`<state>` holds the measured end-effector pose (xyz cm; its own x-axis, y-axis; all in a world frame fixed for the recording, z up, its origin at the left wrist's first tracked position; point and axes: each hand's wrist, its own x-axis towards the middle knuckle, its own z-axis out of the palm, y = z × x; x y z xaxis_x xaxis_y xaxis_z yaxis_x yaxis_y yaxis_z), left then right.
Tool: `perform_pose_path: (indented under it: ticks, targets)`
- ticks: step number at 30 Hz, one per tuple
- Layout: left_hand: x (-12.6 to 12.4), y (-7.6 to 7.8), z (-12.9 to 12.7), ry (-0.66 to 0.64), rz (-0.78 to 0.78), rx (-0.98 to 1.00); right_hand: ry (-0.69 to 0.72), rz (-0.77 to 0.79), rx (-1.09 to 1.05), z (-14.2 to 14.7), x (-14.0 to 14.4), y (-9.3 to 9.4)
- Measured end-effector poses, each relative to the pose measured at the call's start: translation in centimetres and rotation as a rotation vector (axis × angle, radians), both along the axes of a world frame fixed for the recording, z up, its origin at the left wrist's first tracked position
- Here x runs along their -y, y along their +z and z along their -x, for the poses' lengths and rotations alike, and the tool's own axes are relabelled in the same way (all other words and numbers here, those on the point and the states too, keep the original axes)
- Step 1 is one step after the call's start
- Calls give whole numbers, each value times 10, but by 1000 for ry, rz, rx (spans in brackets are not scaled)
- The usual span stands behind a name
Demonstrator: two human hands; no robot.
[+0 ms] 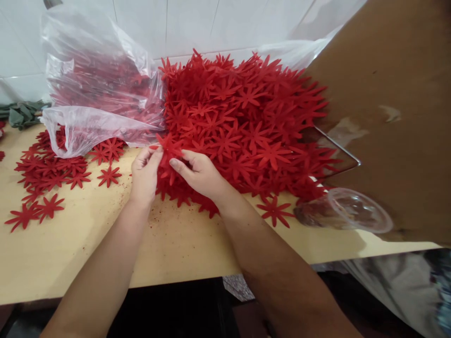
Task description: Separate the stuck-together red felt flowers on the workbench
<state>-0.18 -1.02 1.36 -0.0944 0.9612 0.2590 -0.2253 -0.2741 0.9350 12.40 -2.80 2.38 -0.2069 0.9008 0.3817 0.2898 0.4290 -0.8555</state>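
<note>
Between my two hands is a red flower-shaped cutout (pixel 169 146) with several long petals. The thumb and fingers of my left hand (pixel 146 169) pinch its left side. My right hand (pixel 199 174) grips its right side, the thumb lying toward the flower's middle. Just behind and to the right rises a large heap of the same red flower cutouts (pixel 243 112). A clear plastic bag (pixel 102 94) full of red cutouts stands behind my left hand. Whether one layer or more is in my fingers, I cannot make out.
Loose red cutouts (pixel 52 164) lie on the pale table (pixel 169 253) at the left, near dark green pieces (pixel 24 114). A clear plastic cup (pixel 345 210) lies on its side at the right, against a brown board (pixel 398 117). A bent metal wire (pixel 340 143) sticks out there.
</note>
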Motion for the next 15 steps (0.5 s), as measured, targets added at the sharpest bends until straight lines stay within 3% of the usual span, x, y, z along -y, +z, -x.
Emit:
perform_pose_path:
  ticks: [3, 7, 11, 15]
  targets:
    - [-7, -2, 7, 66, 69, 72, 38, 14, -41, -1, -1, 0]
    - [-12, -7, 10, 56, 73, -32, -36, 13, -175, -3, -5, -1]
    - [-9, -9, 4, 35, -46, -250, -137, -2, -186, -7, -6, 2]
    - [-6, -8, 4, 127, -149, -384, -309, -33, -91, -13, -5, 6]
